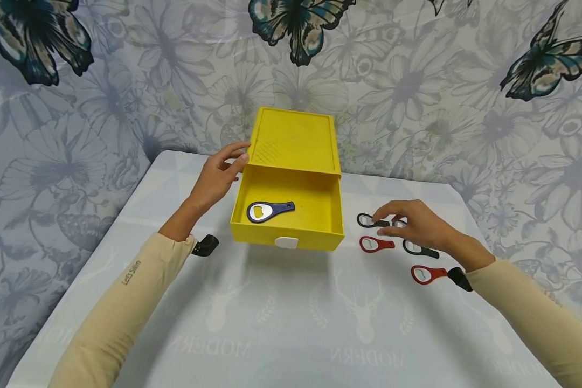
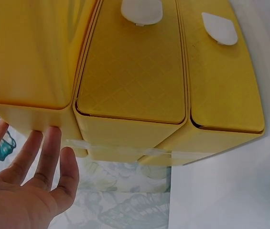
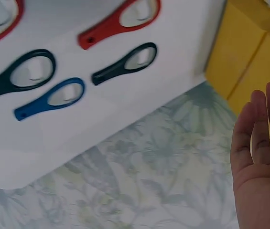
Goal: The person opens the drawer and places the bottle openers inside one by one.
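A yellow drawer unit stands on the table with its top drawer pulled out. Inside the drawer lies a blue bottle opener. My left hand has its fingertips against the unit's upper left side, fingers spread in the left wrist view. Over the bottle openers on the right hovers my right hand, thumb and fingers apart around the handle of a black bottle opener. Its fingers look straight in the right wrist view. Another blue bottle opener is partly hidden behind this hand in the head view.
Nearer me lie a red bottle opener, another black one and a second red one. Two closed drawers with white tabs sit below the open one. Patterned cloth hangs behind the white table.
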`<state>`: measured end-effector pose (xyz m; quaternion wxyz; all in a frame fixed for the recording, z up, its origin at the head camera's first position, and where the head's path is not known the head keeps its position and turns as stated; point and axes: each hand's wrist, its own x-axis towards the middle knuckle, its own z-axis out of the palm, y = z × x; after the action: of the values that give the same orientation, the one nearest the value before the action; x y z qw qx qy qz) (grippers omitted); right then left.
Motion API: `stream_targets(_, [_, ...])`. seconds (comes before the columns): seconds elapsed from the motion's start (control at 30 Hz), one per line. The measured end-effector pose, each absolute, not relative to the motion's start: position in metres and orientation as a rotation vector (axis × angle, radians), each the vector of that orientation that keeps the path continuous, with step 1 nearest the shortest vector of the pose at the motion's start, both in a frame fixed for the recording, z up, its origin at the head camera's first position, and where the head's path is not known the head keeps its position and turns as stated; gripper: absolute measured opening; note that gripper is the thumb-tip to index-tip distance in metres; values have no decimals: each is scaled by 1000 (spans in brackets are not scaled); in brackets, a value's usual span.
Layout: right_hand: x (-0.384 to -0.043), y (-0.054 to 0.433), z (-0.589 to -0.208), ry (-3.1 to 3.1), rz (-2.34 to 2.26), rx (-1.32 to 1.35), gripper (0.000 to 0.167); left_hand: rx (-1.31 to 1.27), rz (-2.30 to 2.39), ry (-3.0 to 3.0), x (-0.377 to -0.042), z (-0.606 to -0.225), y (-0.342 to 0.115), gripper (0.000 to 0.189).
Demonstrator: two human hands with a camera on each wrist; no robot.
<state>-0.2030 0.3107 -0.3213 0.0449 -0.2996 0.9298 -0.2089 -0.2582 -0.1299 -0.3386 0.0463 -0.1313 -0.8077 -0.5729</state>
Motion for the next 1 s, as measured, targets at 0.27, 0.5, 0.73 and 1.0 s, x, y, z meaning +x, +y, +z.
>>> stream_targets(0.27, [-195,340,-350,2862,-627,-839,30,-398,-1743,-2473,-258,-341,-129,47])
stream_targets(0.5, [-188,357,-369,2863,-609,-839,32,-390,-1725,-2479,-260,-340,-131,47])
stream_targets(0.73, [-177,380,-382,2886,-596,-735,30,-403,-1721,-2469,-262,-335,-131,46])
stream_targets(1.0, [-165,414,-413,2798,-561,-624,29,-407,-1745,-2465,-260,-340,-131,47])
